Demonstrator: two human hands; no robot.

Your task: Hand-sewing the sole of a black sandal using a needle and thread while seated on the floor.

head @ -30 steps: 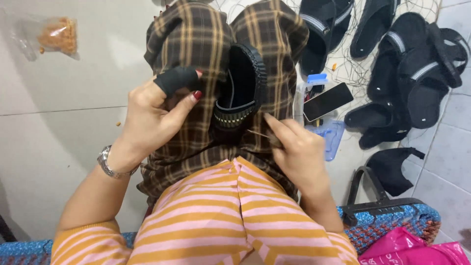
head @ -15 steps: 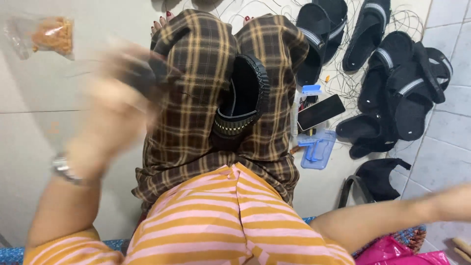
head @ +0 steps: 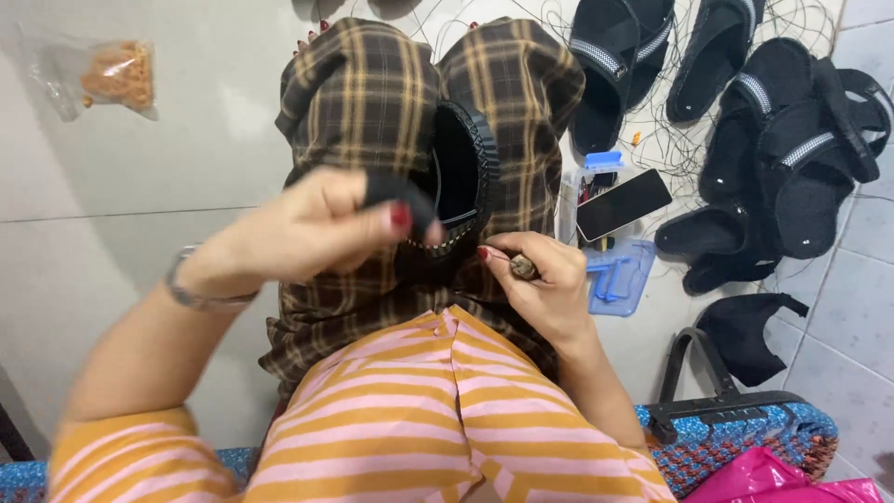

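Between the knees, on the brown and yellow checked cloth of the lap (head: 372,102), stands a black sandal sole with a ribbed rubber edge (head: 470,177), held almost upright. The left hand (head: 317,233) is closed around a black strap piece (head: 396,191), which it presses with thumb and fingers against the lower end of the sole. The right hand (head: 540,284) is closed too, and it pinches a small brownish tool with a round wooden-looking handle (head: 521,267) just beside the sole's lower edge; its tip is too small to see.

To do this step well, I think the left hand should keep the strap flat and firm on the sole, so that the tool enters straight and close to the edge, and the thread should stay free of the fingers.

On the pale tiled floor (head: 140,279), to the right, lie a dark smartphone (head: 624,203) on a clear plastic box, a light blue lid (head: 619,275), finished black sandals with grey woven bands (head: 792,149) and loose thin black threads (head: 689,140). The soles look matte and stiff, the bands textured.
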